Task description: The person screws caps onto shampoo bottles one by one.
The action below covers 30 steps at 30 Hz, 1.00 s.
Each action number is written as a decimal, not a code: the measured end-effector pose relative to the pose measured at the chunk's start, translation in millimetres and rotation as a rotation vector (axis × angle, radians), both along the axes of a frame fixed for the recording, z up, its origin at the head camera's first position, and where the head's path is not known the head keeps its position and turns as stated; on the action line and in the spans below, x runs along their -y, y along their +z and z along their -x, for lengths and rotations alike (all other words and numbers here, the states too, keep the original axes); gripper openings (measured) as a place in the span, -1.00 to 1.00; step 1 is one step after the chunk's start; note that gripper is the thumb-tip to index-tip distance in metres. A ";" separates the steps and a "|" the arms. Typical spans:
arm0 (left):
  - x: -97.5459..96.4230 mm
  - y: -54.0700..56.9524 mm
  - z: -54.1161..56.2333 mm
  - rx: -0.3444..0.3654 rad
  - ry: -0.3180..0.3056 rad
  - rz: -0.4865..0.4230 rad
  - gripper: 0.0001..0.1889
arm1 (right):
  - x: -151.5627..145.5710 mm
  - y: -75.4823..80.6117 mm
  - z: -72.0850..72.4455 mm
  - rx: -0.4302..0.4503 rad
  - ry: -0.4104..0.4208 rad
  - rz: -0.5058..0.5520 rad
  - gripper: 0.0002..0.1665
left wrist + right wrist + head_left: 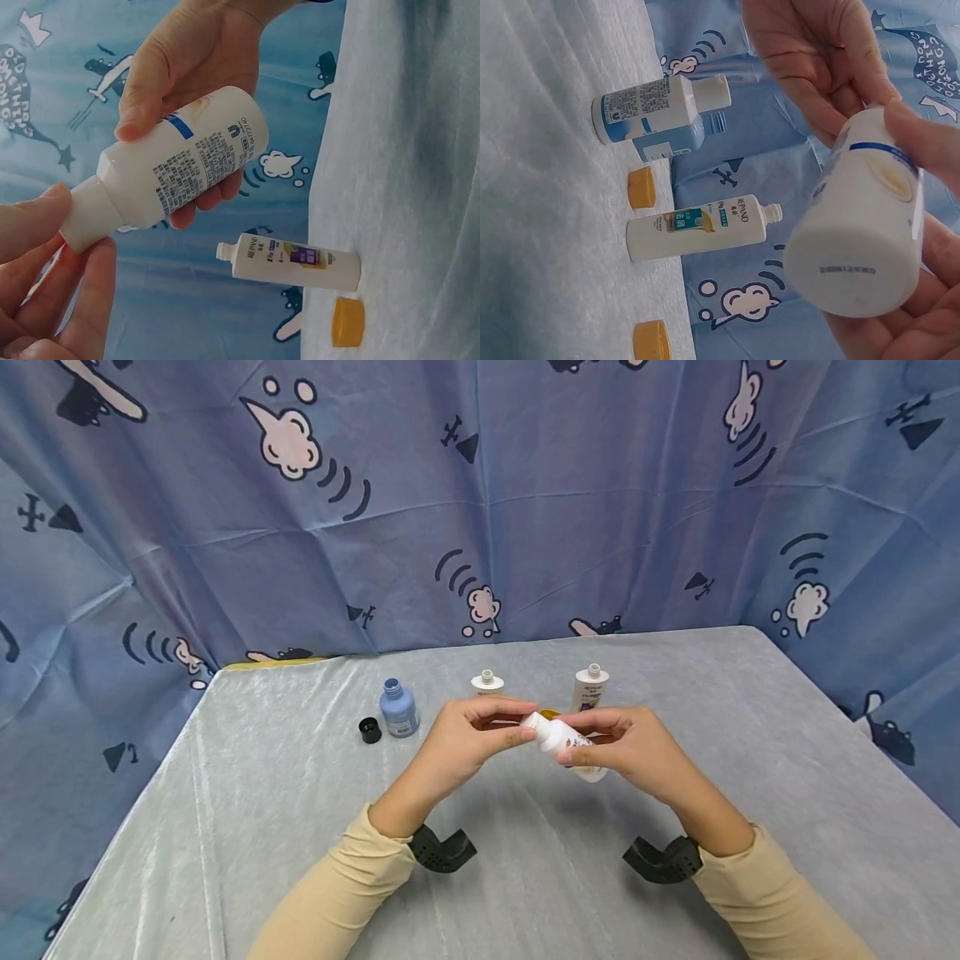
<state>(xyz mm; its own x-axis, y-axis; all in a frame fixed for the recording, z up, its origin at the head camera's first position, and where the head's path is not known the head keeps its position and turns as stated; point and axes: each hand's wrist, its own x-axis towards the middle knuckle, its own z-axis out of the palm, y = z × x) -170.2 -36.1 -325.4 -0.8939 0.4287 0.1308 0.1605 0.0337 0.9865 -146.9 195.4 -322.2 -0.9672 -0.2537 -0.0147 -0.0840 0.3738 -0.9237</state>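
Observation:
My right hand (pixel 633 747) grips a white plastic bottle (pixel 187 161) by its body, the bottle tilted in the air above the table. The fingertips of my left hand (pixel 468 731) pinch its white cap (pixel 91 215), which sits on the neck. Small print and a blue stripe show on the label in the left wrist view; the right wrist view shows the bottle's base. Behind the hands stand two uncapped white bottles, one at right (pixel 589 687) and one in the middle (pixel 487 682), the latter partly hidden by my left hand.
An uncapped blue bottle (pixel 398 708) stands at left beside a black cap (pixel 370 730). Another white bottle with a white cap (pixel 646 109) overlaps it in the right wrist view. Yellow caps (pixel 642 187) (pixel 348 322) lie near the uncapped white bottles. A patterned blue curtain (pixel 420 468) hangs behind the table.

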 end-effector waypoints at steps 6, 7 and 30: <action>-1.8 0.3 -0.5 0.072 0.053 0.007 -0.66 | 2.3 -1.3 0.5 -0.011 -0.010 0.019 -0.45; -2.1 0.4 -0.7 0.080 0.066 0.011 -0.67 | 2.9 -1.5 0.6 -0.016 -0.012 0.020 -0.45; -2.6 -1.7 -0.8 0.014 0.048 0.012 -0.68 | 1.6 0.8 -0.8 -0.014 -0.039 -0.034 -0.43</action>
<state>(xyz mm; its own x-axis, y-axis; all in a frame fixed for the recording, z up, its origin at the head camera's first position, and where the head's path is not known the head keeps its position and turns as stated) -169.5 -33.5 -327.1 -0.9153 0.3864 0.1138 0.1451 0.0526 0.9880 -146.1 193.8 -321.4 -0.9764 -0.2158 -0.0087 -0.0821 0.4082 -0.9092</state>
